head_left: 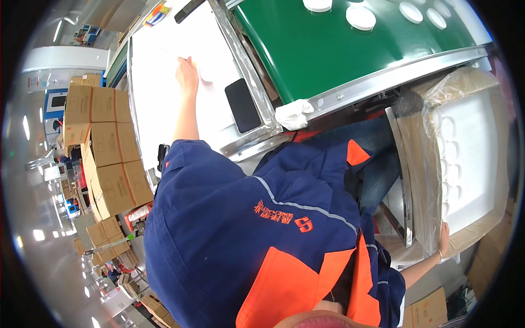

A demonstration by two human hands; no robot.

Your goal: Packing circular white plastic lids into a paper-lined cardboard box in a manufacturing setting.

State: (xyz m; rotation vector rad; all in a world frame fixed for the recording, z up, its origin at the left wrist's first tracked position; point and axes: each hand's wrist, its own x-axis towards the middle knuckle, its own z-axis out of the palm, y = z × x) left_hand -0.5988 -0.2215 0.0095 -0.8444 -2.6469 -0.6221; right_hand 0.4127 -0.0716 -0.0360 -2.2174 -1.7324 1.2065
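Note:
On the bright white worktop (156,82), my left hand (187,74) reaches far out with its fingers drawn together. Glare washes out whatever is between the fingertips. A pale round piece (205,75) shows faintly beside that hand. Nearer to me, a black smartphone (243,105) lies flat at the worktop's right edge. Low on the right, my right hand (443,240) is closed on the rim of an open cardboard box (484,232) lined with clear plastic. White round discs (453,173) stand in rows in that box, next to a white sheet (478,158).
A green conveyor belt (328,60) carries several white discs (361,18) beyond its metal rail. A crumpled white cloth (294,114) sits at the rail's corner. A yellow and orange tape roll (157,15) is at the far left. Stacked cardboard boxes (109,147) stand to the left.

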